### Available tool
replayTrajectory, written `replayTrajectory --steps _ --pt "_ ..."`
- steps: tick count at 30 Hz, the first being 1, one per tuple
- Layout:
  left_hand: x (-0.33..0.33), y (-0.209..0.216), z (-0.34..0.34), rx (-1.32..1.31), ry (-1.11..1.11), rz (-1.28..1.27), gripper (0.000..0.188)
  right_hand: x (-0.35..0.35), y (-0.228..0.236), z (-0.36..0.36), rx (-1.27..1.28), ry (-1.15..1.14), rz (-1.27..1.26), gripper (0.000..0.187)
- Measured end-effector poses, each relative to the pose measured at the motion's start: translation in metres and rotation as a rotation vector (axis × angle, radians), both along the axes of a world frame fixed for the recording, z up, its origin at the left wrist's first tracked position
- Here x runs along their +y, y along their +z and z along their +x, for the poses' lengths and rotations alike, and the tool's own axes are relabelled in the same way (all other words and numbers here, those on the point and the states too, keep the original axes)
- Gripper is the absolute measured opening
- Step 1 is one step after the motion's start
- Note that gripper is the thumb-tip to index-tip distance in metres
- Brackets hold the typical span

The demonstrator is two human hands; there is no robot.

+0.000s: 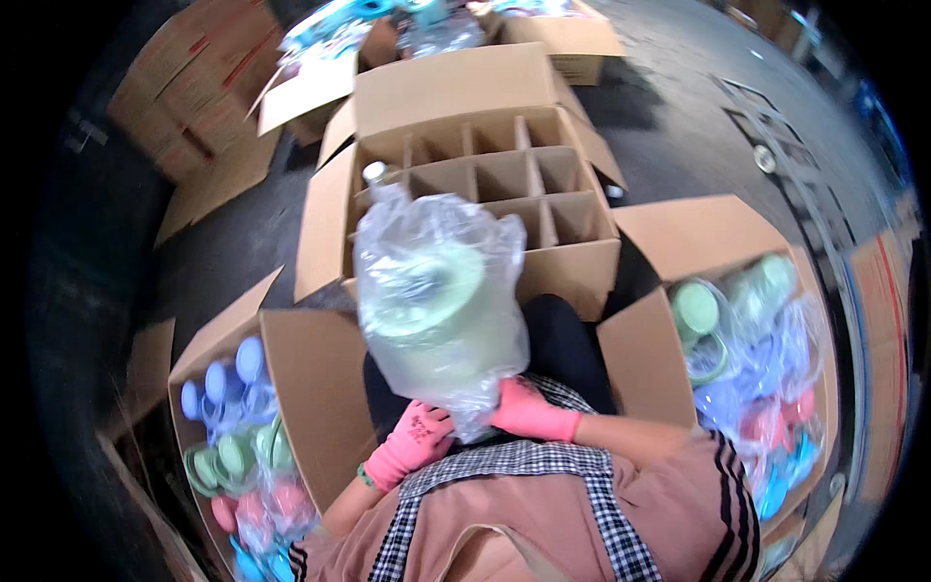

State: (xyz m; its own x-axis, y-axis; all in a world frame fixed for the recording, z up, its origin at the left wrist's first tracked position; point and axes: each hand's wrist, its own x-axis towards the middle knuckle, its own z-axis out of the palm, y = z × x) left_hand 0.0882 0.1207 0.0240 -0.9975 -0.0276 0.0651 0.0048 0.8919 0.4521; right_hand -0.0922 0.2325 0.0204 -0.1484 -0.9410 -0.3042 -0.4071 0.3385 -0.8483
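Note:
A clear plastic bag (446,359) is in front of me over my lap, with a pale green round-topped container (427,296) inside it. Wrinkled film blurs the container's exact kind. My left hand (415,441), in a pink glove, is closed on the bag's gathered near end. On that end's other side, my right hand (529,409), gloved in pink too, grips the plastic with its fingers partly hidden. Just beyond the bag stands an open cardboard box (572,267) with a grid of dividers. A white-capped clear bottle (375,174) shows at its left side.
An open carton (315,378) at my left holds blue, green, pink and turquoise plastic containers. Another carton (645,359) at my right holds similar bagged containers. More cartons (572,36) stand at the back. A metal hand truck (790,160) lies at the far right.

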Motion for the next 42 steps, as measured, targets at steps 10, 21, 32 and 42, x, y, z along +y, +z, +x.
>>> replayTrajectory --steps 10,21,32,42 --pt "0.012 0.061 -0.02 0.303 0.139 0.021 0.047 -0.004 0.105 -0.071 -0.951 -0.495 -0.512 0.034" --pt "0.025 0.036 -0.013 0.382 -0.039 -0.23 0.03 0.056 0.063 -0.051 0.561 -0.31 -0.62 0.05" --pt "0.04 0.072 -0.03 0.536 0.142 0.054 0.03 -0.021 0.078 -0.069 1.394 0.332 -0.73 0.025" --pt "-0.05 0.168 -0.049 0.783 0.612 0.36 0.034 0.117 0.063 -0.187 0.102 -0.805 -0.712 0.035"
